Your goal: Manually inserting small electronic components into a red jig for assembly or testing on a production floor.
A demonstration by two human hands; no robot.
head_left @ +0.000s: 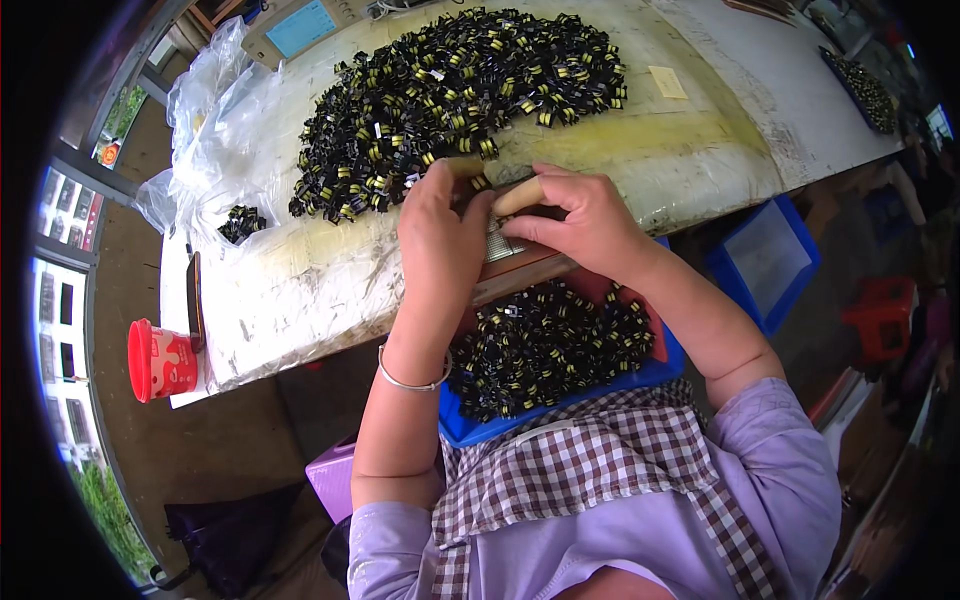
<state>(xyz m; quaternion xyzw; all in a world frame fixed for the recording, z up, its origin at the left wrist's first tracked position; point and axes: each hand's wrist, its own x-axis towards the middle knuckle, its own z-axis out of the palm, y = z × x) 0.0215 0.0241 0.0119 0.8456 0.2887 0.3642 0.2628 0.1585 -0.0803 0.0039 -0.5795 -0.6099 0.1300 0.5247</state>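
At the table's near edge my left hand [440, 225] and my right hand [585, 215] meet, fingertips almost touching. Both have their fingers bent into a pinch, with tan finger covers on some fingertips. What sits between the fingertips is too small and too hidden to make out. Just past the left fingers lies a large heap of small black parts with yellow bands [440, 110], which look like little wound coils. Under my hands a small gridded plate [500, 245] shows in part. More such black and yellow parts fill a blue tray [465, 432] below the table edge, against my apron.
A red tub [160, 362] stands at the table's left corner, near a small separate cluster of parts [242, 224]. Clear plastic bags [215, 130] and a meter with a lit screen [300, 28] are at the far left. Another blue tray [765, 262] is at right, below the table.
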